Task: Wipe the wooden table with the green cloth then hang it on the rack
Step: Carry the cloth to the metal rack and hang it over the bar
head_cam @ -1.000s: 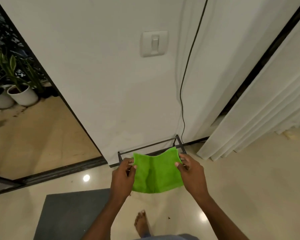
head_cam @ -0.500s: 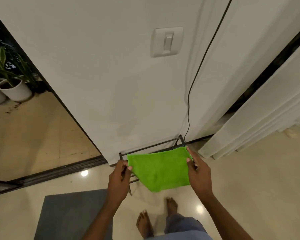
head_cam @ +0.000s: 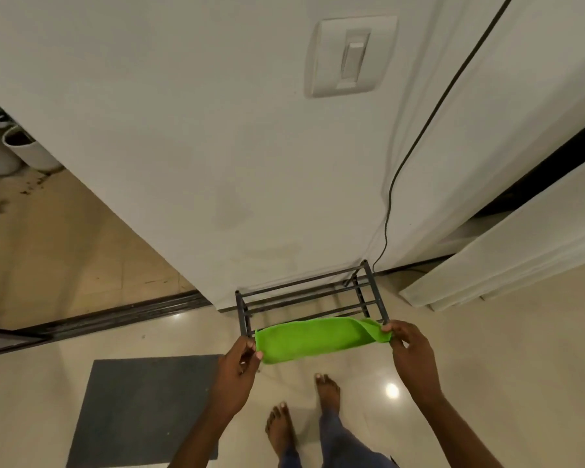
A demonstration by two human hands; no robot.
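Observation:
The green cloth (head_cam: 318, 337) is stretched flat and wide between my two hands, lying over the near front rail of the low black metal rack (head_cam: 304, 292). My left hand (head_cam: 238, 366) pinches the cloth's left end beside the rack's front left post. My right hand (head_cam: 409, 349) pinches the right end, where one corner is folded over. The rack stands on the floor against the white wall. The wooden table is out of view.
A grey mat (head_cam: 142, 410) lies on the glossy floor at the lower left. My bare feet (head_cam: 301, 413) stand just before the rack. A black cable (head_cam: 389, 211) runs down the wall. White curtains (head_cam: 507, 255) hang at the right; white plant pots (head_cam: 11, 153) stand beyond the doorway.
The view has come closer to the rack and tipped down. The cloth went from hanging in front of the rack to spread low across its front rail, with both hands still holding its ends.

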